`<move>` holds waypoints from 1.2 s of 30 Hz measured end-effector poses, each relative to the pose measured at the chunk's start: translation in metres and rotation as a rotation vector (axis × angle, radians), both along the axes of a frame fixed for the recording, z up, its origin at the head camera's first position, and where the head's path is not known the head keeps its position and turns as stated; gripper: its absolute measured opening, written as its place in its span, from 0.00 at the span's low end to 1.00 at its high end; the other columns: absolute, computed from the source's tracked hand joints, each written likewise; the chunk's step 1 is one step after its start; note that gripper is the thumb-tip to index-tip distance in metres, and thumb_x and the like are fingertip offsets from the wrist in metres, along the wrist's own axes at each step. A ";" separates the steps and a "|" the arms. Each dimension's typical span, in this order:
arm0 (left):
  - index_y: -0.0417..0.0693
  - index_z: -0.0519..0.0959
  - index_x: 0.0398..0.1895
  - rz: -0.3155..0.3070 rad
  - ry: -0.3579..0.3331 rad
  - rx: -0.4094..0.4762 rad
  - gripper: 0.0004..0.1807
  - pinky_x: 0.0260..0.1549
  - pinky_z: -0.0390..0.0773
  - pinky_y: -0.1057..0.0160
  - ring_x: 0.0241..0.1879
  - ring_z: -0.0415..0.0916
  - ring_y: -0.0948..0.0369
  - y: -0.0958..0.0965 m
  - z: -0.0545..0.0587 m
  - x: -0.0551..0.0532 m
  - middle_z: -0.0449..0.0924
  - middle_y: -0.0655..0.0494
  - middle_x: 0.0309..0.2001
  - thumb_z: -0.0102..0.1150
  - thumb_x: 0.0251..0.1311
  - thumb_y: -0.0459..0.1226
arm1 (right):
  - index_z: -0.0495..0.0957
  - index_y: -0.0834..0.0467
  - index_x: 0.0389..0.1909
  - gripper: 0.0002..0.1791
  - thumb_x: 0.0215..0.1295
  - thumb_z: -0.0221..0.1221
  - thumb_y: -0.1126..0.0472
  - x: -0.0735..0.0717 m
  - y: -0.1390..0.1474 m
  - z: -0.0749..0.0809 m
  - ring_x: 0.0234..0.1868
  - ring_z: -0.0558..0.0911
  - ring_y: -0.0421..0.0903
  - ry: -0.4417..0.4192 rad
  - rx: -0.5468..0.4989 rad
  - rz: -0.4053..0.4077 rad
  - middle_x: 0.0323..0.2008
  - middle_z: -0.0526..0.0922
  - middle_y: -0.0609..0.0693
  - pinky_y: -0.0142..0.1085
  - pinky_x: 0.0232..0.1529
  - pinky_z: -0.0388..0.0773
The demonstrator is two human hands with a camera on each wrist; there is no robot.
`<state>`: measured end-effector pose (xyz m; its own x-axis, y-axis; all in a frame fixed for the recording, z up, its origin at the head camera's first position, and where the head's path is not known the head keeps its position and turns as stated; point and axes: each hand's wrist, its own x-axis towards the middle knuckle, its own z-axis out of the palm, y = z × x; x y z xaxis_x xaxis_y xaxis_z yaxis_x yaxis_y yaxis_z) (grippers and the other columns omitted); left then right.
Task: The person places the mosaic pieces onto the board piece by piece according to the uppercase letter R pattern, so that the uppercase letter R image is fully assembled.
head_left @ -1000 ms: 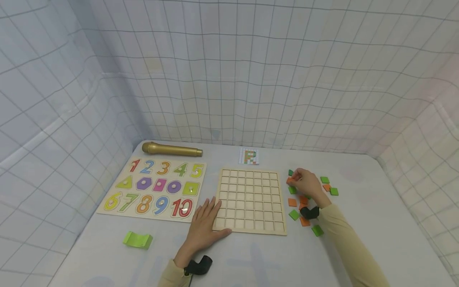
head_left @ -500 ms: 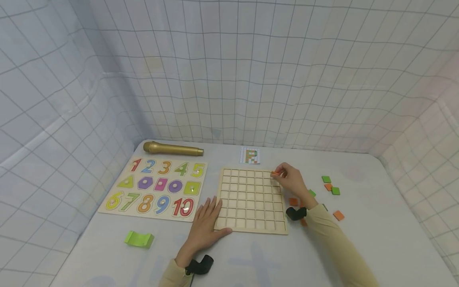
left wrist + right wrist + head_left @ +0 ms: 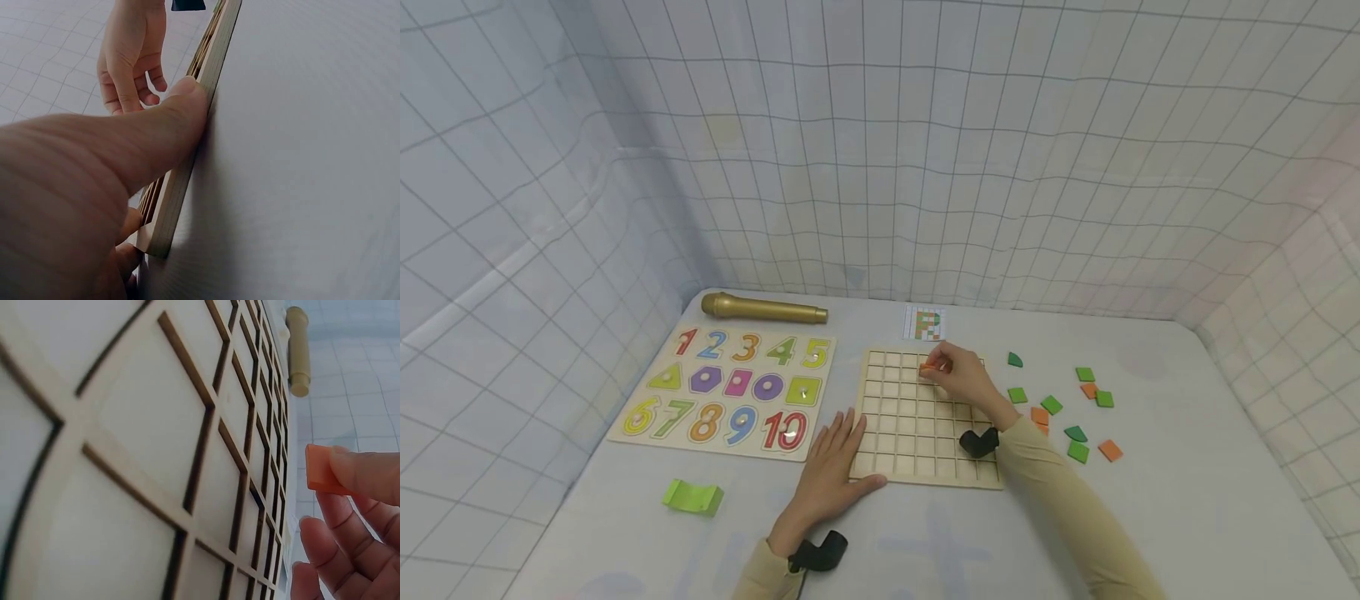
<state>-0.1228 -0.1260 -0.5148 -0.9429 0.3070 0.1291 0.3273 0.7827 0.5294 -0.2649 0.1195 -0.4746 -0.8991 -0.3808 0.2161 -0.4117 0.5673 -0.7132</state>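
My right hand [image 3: 964,379] pinches a square orange tile [image 3: 320,469] between thumb and fingers, above the upper middle of a wooden grid board [image 3: 883,457]. In the right wrist view the tile is held apart from the board's raised grid lines. My left hand [image 3: 829,475] rests at the board's near left corner. Its fingers lie spread along the left side, and the thumb [image 3: 184,103] presses against the near edge. Behind the board lies a small card [image 3: 924,323] with a coloured grid pattern, partly overlapped by the right hand's top.
Right of the board lie several green tiles [image 3: 1052,405] and orange tiles [image 3: 1110,451], plus dark green rounded-edge pieces [image 3: 1015,359]. At left lies a number and shape puzzle [image 3: 722,392], with a gold toy microphone [image 3: 763,308] behind it and a light green block [image 3: 693,497] in front.
My right hand has carried the orange tile leftward from the loose tiles to over the board, uncovering several tiles at right. My left hand stays at the board's corner.
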 end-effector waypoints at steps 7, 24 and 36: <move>0.38 0.55 0.72 -0.003 0.003 -0.002 0.49 0.68 0.39 0.48 0.72 0.39 0.47 0.000 -0.001 0.000 0.48 0.41 0.72 0.61 0.55 0.57 | 0.79 0.57 0.34 0.09 0.58 0.67 0.59 0.000 -0.016 -0.002 0.29 0.76 0.42 -0.046 0.018 -0.003 0.29 0.81 0.45 0.36 0.31 0.74; 0.38 0.55 0.72 -0.004 0.005 -0.002 0.49 0.68 0.38 0.48 0.72 0.38 0.47 -0.001 -0.003 -0.001 0.48 0.42 0.73 0.60 0.55 0.58 | 0.82 0.54 0.33 0.06 0.58 0.67 0.57 -0.006 -0.030 -0.005 0.31 0.76 0.42 -0.090 0.097 -0.069 0.30 0.80 0.44 0.36 0.32 0.74; 0.38 0.55 0.72 -0.011 0.025 -0.004 0.49 0.68 0.39 0.47 0.72 0.39 0.47 -0.002 -0.004 -0.001 0.48 0.41 0.72 0.61 0.55 0.58 | 0.85 0.56 0.31 0.04 0.58 0.66 0.59 -0.005 -0.032 -0.004 0.35 0.77 0.45 -0.039 0.140 -0.057 0.30 0.78 0.46 0.40 0.36 0.77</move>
